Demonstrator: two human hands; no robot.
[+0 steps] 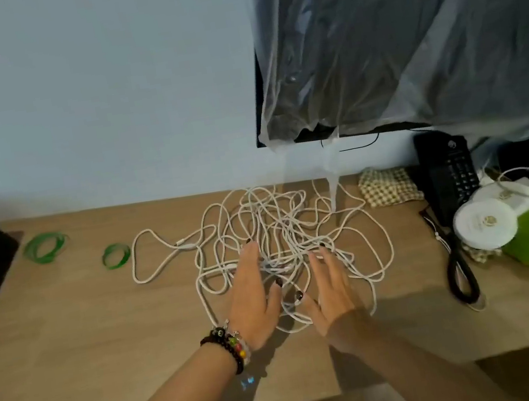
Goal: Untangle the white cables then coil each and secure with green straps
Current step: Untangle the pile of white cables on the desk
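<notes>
Right then, the white cables lay as one loose tangle on the counter, toward its back edge and about midway along it, directly ahead of both my hands. My left hand rested over the near-left part of the heap with fingers straight and spread, gripping nothing. My right hand hovered or pressed on the near-right part, fingers also straight, holding nothing. One long loop with a connector ran out of the tangle toward the left end of the counter, so my left hand was the nearer one to that free run. I judged that loop the likeliest strand to draw out first. The green straps sat well apart to the left, nearer the back edge, untouched.
</notes>
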